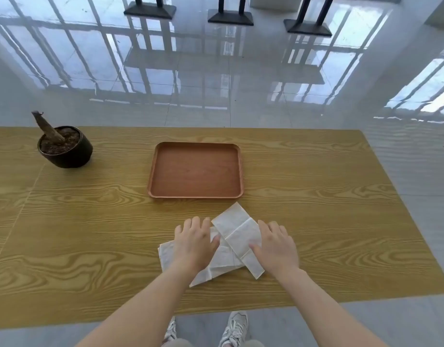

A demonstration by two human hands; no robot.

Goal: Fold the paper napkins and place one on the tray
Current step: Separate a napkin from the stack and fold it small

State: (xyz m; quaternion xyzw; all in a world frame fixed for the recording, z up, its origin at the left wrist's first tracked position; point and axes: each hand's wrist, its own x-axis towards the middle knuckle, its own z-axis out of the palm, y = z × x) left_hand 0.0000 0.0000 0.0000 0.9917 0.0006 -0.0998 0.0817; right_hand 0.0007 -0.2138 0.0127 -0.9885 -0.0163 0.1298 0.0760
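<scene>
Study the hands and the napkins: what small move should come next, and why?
Probably the right hand should pinch the folded napkin to lift it. It lies as a creased strip atop the lower napkin, which the left hand rests on, and the tray beyond holds nothing yet.

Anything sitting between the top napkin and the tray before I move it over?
Nothing visible. Only bare table separates the top napkin from the tray, whose inside holds nothing; the plant pot stands far left, off that path.
</scene>
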